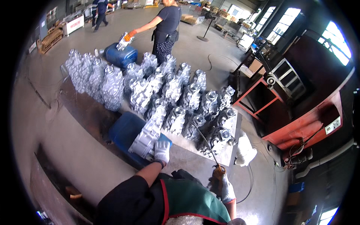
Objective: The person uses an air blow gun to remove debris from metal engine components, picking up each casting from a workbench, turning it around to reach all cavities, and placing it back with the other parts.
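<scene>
A silver-grey metal housing casting [144, 140] lies tilted across a blue plastic drum [122, 129], at the near edge of the work surface; the left hand [162, 150], in a pale knitted glove, touches its right end, fingers together and laid against the metal, though I cannot tell whether they grip it; the right hand [227, 190], likewise gloved, has its fingers closed around the orange-brown handle of a blow gun [219, 171], whose long thin nozzle reaches up and left in front of the standing castings [172, 88]; these crowd the table in uneven rows, mostly upright; a white sack [245, 150] sits just beside the table's right edge; the person's green apron [191, 198] has red trim; across the table, a co-worker [168, 22] in dark clothes reaches an orange-and-white gloved hand to another casting [123, 42] on a second blue drum [120, 56]; farther right stands a red metal frame [258, 95].
</scene>
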`<state>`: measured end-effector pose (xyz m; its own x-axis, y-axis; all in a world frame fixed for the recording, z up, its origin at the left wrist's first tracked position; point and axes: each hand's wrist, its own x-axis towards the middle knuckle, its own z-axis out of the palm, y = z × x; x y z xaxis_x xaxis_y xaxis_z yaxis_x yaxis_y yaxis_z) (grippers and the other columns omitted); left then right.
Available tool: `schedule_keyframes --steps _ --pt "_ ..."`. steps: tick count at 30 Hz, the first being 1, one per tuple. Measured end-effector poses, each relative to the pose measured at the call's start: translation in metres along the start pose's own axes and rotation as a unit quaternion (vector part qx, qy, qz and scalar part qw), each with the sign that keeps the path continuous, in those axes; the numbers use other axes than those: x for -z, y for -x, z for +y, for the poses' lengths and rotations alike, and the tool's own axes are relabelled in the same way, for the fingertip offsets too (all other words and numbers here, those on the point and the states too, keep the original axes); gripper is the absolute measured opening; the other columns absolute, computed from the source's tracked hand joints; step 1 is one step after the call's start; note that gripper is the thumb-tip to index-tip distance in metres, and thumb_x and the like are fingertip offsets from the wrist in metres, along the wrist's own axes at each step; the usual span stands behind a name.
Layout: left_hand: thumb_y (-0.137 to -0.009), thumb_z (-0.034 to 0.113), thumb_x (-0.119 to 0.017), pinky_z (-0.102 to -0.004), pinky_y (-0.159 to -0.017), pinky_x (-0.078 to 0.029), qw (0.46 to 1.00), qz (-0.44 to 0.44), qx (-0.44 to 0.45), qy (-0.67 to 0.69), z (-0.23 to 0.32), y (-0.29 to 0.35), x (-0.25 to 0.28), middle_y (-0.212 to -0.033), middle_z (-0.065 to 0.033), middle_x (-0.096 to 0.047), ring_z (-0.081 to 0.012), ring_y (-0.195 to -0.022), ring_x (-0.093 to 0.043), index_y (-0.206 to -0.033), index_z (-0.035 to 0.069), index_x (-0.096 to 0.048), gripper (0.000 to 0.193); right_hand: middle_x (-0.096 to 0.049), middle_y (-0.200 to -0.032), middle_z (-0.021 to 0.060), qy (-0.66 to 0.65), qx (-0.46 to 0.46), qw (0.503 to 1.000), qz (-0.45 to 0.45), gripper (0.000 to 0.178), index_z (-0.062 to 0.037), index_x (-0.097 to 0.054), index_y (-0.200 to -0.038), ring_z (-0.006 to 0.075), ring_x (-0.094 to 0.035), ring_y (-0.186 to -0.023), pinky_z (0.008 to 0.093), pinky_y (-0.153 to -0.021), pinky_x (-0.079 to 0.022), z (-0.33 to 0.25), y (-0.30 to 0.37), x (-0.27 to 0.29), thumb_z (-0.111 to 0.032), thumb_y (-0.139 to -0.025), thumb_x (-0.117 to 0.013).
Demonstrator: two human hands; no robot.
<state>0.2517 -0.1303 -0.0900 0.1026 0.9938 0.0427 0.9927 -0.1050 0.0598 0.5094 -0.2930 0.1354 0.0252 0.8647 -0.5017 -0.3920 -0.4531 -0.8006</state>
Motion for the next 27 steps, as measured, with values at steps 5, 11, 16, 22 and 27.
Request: schedule_keyframes --steps 5,11,16,22,27 --pt "-0.076 0.027 -0.057 -0.0461 -0.104 -0.025 0.999 -0.002 -0.016 0.051 -0.008 0.001 0.028 -0.121 -0.0098 -0.051 -0.0271 -0.111 -0.047 -0.127 0.012 -0.046 0.055 -0.06 -0.095 0.0133 0.007 -0.008 0.999 -0.04 0.064 -0.0032 -0.052 -0.117 0.0234 -0.06 -0.077 0.0337 -0.067 -0.049 0.001 0.002 -0.016 -0.06 -0.087 -0.047" --pt "-0.075 0.031 -0.067 -0.0415 -0.096 -0.04 0.934 -0.049 0.061 0.349 -0.034 -0.007 0.096 -0.131 -0.0176 -0.046 -0.0321 -0.121 -0.046 -0.139 0.009 -0.028 0.078 -0.059 -0.094 0.0148 -0.043 -0.037 0.996 -0.072 0.06 -0.0035 -0.048 -0.12 0.0268 -0.059 -0.077 0.0391 -0.067 -0.051 0.017 -0.027 -0.007 -0.055 -0.089 -0.046" --pt "-0.08 0.014 -0.068 -0.0362 -0.087 -0.047 0.819 0.18 0.169 0.518 -0.104 -0.026 0.12 -0.117 -0.0127 -0.059 -0.0241 -0.103 -0.059 -0.137 0.005 -0.03 0.069 -0.06 -0.097 0.016 -0.043 -0.068 0.99 -0.112 0.057 -0.0033 -0.05 -0.119 0.0283 -0.059 -0.08 0.0395 -0.072 -0.051 0.024 -0.054 -0.01 -0.052 -0.089 -0.049" --pt "-0.082 0.013 -0.066 -0.0321 -0.091 -0.045 0.728 0.359 0.275 0.515 -0.215 -0.009 0.193 -0.115 -0.0146 -0.058 -0.0216 -0.104 -0.057 -0.133 0.0 -0.033 0.063 -0.063 -0.097 0.0102 0.211 -0.066 0.967 -0.127 0.06 -0.0002 -0.053 -0.121 0.0186 -0.061 -0.083 0.0303 -0.07 -0.049 0.016 -0.071 -0.034 -0.05 -0.088 -0.054" --pt "-0.082 0.013 -0.068 -0.03 -0.092 -0.042 0.614 0.489 0.261 0.562 -0.289 0.014 0.232 -0.112 -0.0118 -0.057 -0.0186 -0.102 -0.055 -0.132 -0.001 -0.036 0.061 -0.063 -0.101 0.0114 0.156 -0.054 0.973 -0.159 0.058 0.0017 -0.054 -0.12 0.0188 -0.061 -0.081 0.0306 -0.071 -0.049 0.029 -0.079 -0.035 -0.047 -0.089 -0.054"
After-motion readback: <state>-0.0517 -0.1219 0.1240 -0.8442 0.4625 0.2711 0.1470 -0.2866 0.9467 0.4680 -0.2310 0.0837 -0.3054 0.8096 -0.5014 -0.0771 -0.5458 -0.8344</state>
